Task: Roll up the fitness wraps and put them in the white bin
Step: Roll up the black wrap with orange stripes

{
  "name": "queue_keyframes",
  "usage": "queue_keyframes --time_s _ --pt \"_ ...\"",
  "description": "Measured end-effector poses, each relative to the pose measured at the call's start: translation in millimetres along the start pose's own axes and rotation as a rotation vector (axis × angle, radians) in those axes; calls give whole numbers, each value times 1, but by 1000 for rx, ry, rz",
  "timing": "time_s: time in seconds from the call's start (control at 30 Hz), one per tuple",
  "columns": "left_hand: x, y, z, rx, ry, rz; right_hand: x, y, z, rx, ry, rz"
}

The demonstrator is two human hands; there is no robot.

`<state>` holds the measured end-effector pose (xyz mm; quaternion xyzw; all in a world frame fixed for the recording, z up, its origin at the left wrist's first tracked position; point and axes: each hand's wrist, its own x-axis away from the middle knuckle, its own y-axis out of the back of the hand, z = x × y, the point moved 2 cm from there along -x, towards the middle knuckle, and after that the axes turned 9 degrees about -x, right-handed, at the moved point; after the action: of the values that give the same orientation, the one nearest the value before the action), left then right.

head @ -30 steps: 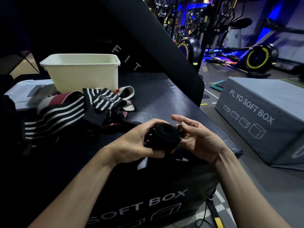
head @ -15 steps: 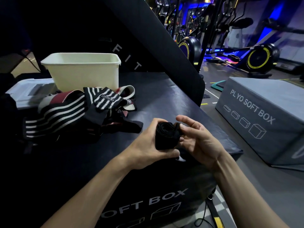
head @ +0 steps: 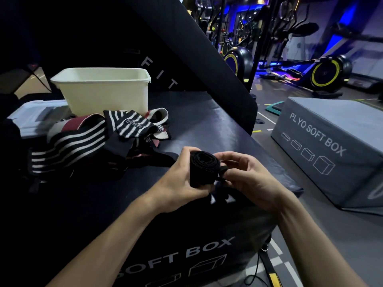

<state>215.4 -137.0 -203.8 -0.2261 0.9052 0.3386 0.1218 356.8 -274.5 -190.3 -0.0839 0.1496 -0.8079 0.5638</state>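
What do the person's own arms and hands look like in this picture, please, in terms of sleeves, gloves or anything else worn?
Both forearms come in bare from the bottom edge, with no sleeve showing on either. The left hand and the right hand wear no gloves. No watch, band or ring can be made out on the wrists or fingers, though the gym light is dim. No markings show on either arm.

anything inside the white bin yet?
The white bin shows only its rim and the bare upper part of its far inner wall. No wrap shows above the rim. Its floor is hidden behind the near wall, so I cannot tell.
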Motion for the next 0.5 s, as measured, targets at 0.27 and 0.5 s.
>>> queue_keyframes --time_s 0.27,0.5 --pt "9 11 -3 88 104 160 -2 -7 -2 44 42 -109" --pt "14 28 2 28 30 -44 -1 -9 0 48 54 -71"
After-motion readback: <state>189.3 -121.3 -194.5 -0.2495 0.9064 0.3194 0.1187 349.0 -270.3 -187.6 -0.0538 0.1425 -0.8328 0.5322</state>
